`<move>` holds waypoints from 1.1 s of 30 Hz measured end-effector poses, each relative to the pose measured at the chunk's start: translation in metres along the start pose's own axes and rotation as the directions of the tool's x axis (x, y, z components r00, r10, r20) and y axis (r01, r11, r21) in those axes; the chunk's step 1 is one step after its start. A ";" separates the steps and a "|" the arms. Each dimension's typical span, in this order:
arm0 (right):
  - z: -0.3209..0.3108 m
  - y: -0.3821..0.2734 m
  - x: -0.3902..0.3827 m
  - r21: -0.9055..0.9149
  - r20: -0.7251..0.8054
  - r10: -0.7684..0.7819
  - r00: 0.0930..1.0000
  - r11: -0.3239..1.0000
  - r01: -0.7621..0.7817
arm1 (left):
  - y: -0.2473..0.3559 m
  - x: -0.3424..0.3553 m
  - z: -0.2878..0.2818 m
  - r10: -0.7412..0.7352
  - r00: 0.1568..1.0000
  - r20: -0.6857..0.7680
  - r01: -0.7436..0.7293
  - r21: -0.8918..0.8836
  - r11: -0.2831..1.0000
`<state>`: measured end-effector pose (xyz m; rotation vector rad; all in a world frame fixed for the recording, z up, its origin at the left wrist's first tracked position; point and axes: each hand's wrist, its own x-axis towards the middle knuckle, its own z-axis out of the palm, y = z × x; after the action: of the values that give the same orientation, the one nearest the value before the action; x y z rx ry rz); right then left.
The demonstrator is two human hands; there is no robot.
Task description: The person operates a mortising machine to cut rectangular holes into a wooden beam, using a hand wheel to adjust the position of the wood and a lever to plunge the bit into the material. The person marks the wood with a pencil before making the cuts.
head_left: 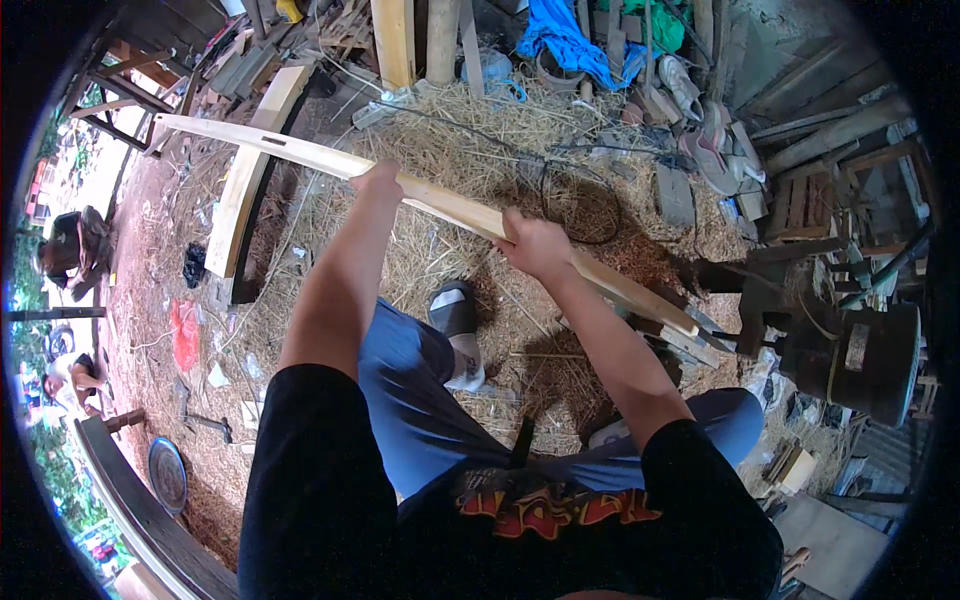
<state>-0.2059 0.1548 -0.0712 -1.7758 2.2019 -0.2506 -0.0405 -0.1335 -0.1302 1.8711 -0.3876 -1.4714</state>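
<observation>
A long pale wooden plank [450, 205] slants across the view from the far left down to the right, held up above the floor. Near its far left end a narrow dark slot is cut into it. My left hand [378, 183] is closed around the plank left of its middle. Farther right and nearer to me, my right hand [538, 246] also grips it, thumb on the upper face. The fingers of both hands are partly hidden behind the wood. The plank's right end [690, 325] reaches toward a dark machine [850, 360].
Straw and wood shavings [440, 140] cover the floor. A thick beam [245, 195] lies at left, near a red plastic bag [185, 335] and a hammer [208, 425]. Shoes [710, 150] and a blue tarp [575, 40] are at the back. A person [75, 380] is at far left.
</observation>
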 end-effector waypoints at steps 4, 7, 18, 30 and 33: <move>-0.010 -0.034 0.009 0.065 0.006 0.002 1.000 0.998 -0.002 | 0.039 0.085 -0.045 0.116 0.949 0.294 -0.137 0.050 0.989; -0.020 -0.020 0.001 0.100 0.030 0.002 1.000 0.995 -0.005 | 0.041 0.064 -0.023 0.274 0.890 0.364 -0.369 0.223 0.902; -0.088 0.093 -0.203 0.217 0.060 0.170 0.984 0.960 -0.179 | 0.027 -0.307 0.022 0.487 0.059 0.871 -0.980 -0.041 0.192; -0.054 0.089 -0.297 -0.094 -0.156 0.155 0.976 0.981 -0.171 | -0.127 -0.269 0.012 -0.338 0.036 0.940 -0.738 -0.203 -0.643; -0.058 0.089 -0.302 -0.007 0.039 0.225 0.974 0.974 -0.225 | -0.129 -0.257 0.020 -0.320 -0.051 0.946 -0.670 -0.270 -0.692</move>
<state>-0.2498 0.4651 -0.0079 -1.5010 2.3501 -0.1600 -0.1620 0.1110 -0.0360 0.1357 -3.4141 -0.0729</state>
